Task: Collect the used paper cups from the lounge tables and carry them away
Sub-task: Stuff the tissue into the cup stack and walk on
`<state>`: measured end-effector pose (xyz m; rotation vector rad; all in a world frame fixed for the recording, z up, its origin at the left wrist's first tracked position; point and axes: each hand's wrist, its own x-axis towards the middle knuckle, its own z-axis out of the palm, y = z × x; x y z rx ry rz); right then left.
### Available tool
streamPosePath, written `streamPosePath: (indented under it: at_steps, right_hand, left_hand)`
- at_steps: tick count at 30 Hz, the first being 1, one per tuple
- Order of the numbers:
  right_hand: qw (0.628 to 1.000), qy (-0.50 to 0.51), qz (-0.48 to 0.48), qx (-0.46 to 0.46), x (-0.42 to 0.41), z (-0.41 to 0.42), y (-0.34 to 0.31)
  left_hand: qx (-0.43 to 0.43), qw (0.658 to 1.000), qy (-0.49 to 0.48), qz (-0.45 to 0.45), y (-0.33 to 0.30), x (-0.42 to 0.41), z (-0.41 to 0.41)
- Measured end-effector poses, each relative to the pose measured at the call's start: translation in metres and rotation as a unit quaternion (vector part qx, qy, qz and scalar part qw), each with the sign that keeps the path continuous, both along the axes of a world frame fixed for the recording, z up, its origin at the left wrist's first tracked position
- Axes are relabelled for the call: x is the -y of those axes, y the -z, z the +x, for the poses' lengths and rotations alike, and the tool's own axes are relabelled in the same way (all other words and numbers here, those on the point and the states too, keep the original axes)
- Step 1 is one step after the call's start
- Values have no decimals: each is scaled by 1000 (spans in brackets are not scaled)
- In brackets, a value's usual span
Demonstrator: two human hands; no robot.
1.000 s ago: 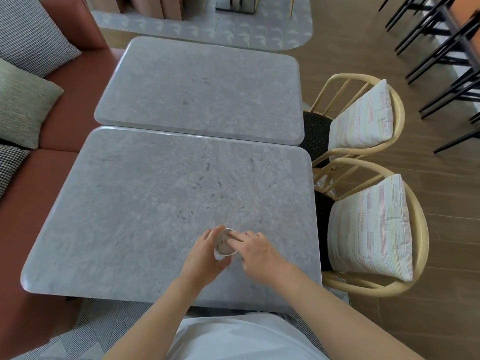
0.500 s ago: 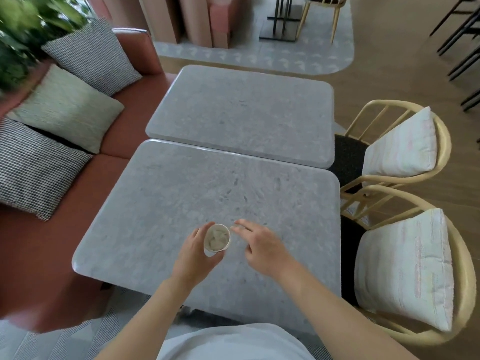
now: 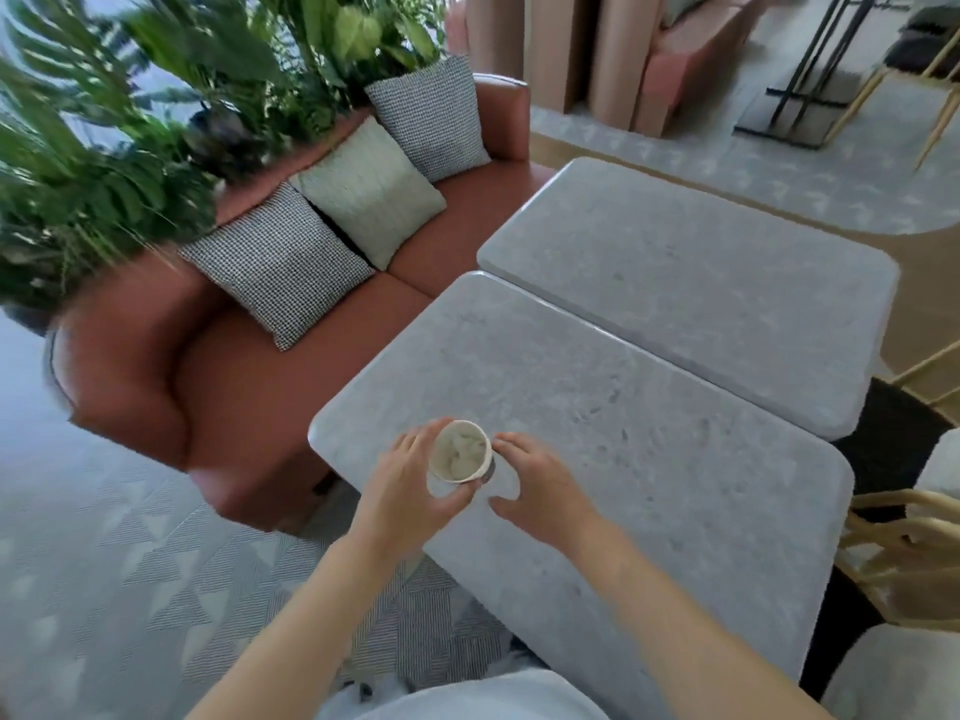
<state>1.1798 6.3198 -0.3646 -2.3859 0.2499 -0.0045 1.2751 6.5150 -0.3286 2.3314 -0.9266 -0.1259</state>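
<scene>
Since half a second ago my view has swung left; my left hand (image 3: 410, 485) grips the white paper cup (image 3: 459, 458) with crumpled paper inside, above the grey stone surface (image 3: 675, 459). My right hand (image 3: 540, 485) hovers beside, fingers spread. Light, crushable: I'd hold its wall gently.

no readable text, no labels, no brands, no numbers

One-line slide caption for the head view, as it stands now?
Left hand grips a used paper cup above the grey stone lounge table; right hand hovers open beside it.
</scene>
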Motion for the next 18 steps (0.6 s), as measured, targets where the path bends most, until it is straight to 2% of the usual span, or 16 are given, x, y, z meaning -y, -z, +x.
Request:
streamPosePath:
  at_steps: [5, 18]
  right_hand:
    - [999, -31, 18, 26, -43, 30, -24]
    - [992, -116, 14, 48, -222, 61, -71]
  left_hand:
    - [-6, 996, -71, -59, -15, -52, 7]
    - [-11, 977, -185, -107, -39, -234, 5]
